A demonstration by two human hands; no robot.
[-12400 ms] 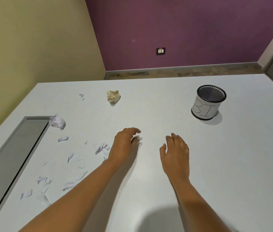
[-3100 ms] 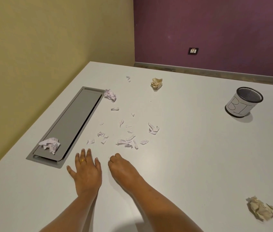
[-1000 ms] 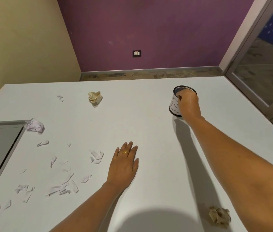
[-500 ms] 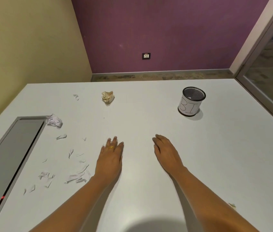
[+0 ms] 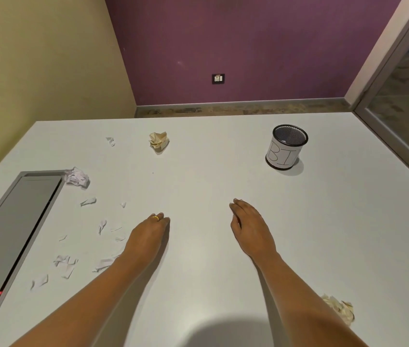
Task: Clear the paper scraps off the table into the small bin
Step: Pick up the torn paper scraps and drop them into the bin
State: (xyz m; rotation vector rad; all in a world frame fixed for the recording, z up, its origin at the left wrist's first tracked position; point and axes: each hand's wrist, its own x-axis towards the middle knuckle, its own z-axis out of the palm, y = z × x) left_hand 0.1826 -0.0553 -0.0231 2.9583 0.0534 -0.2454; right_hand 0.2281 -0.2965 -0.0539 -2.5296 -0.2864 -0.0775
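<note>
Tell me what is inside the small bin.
In the small bin, dark mesh wall shows through the open top, plus a small pale patch low down, possibly paper. Its near wall hides most of the bottom.

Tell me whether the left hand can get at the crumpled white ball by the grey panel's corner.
Probably yes. Only small flat scraps lie between the left hand and the crumpled white ball, and nothing upright stands in the way.

Black mesh bin (image 5: 290, 136) with white lettered label (image 5: 282, 155); white scraps (image 5: 88, 201); cream wad (image 5: 158, 142); pale grey tabletop (image 5: 211, 171); purple wall (image 5: 248, 46); gold ring (image 5: 155, 218).
</note>
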